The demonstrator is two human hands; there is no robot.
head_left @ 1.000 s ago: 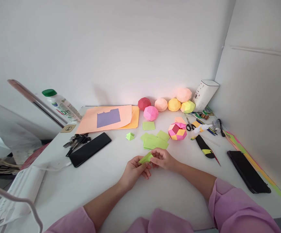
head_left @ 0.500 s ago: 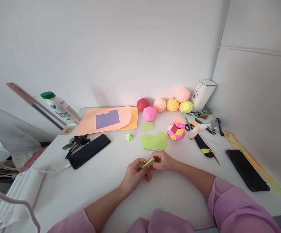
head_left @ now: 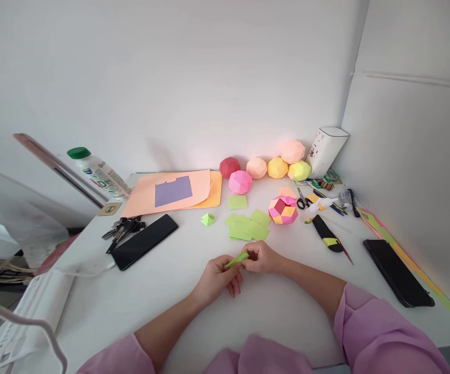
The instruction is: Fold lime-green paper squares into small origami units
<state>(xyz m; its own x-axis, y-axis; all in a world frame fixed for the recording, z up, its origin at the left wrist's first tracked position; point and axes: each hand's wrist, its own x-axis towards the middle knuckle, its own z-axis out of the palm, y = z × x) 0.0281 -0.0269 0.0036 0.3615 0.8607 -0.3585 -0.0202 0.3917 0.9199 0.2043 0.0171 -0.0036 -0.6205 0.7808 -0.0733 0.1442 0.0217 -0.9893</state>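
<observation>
The left hand (head_left: 214, 276) has its fingers clamped on one end of a green paper (head_left: 236, 259), which sits between the hands near the loose green sheets (head_left: 249, 228); the right hand (head_left: 262, 257) pinches its other end. Matched edges and even pressure should keep creases crisp.

A white surface (head_left: 279, 317) spans the view. Along its back lie orange paper sheets (head_left: 142, 192) and a row of 5 faceted paper balls (head_left: 240, 182). At left, keys (head_left: 125, 228) sit just beside a flat black device (head_left: 145, 242). Mid-surface are 1 small folded green piece (head_left: 208, 219), overlapping green paper slips (head_left: 244, 228) and 1 multicoloured ball (head_left: 283, 210). At right lie scissors (head_left: 301, 201), a black-and-yellow cutter (head_left: 328, 236) and a black phone (head_left: 398, 272).
</observation>
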